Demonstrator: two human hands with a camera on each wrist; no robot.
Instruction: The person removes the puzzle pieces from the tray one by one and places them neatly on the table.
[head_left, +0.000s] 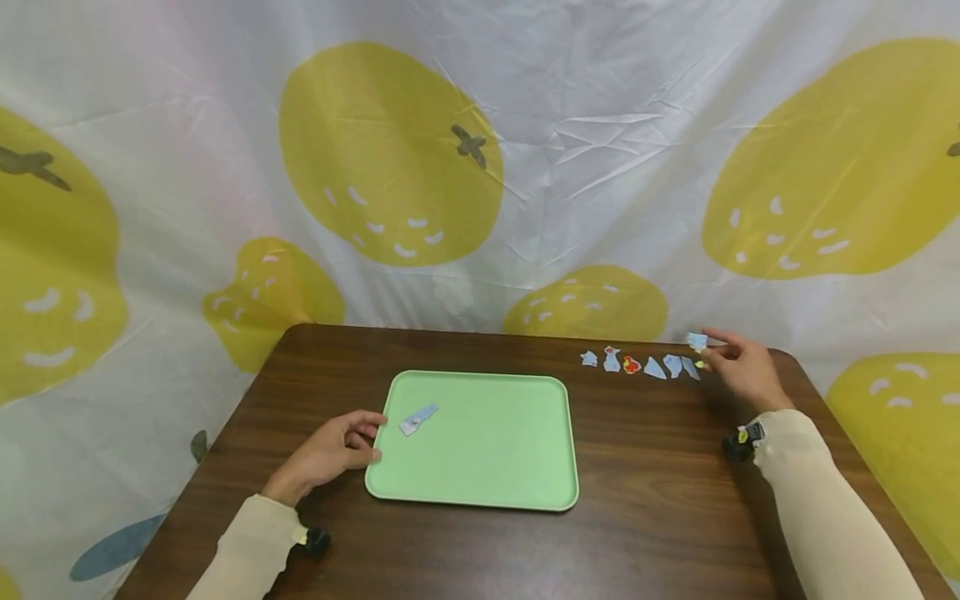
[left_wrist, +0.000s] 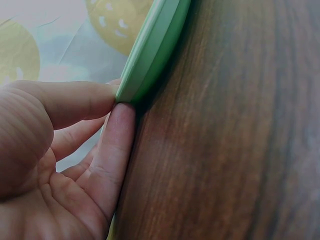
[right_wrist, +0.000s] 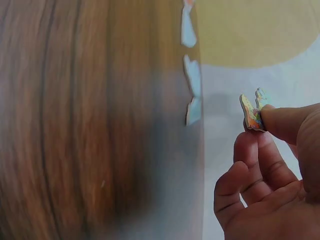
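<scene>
My left hand [head_left: 326,450] is at the left side of a light green tray [head_left: 487,500]; in the left wrist view, thumb and finger pinch its rim [left_wrist: 145,65]. A narrow pale blue puzzle piece [head_left: 417,420] lies in the tray near that side. At the table's far right, my right hand [head_left: 744,371] holds a small printed puzzle piece [head_left: 697,341] between thumb and fingers. The right wrist view shows this piece [right_wrist: 251,116] raised, with yellow, orange and pale blue on it; the thumb hides part of it.
Several small irregular pieces lie in a row along the far edge, among them a red one [head_left: 632,365] and a pale blue triangular one [head_left: 654,367]. The brown wooden table [head_left: 637,500] meets a white curtain [head_left: 540,192] with yellow fruit prints behind it.
</scene>
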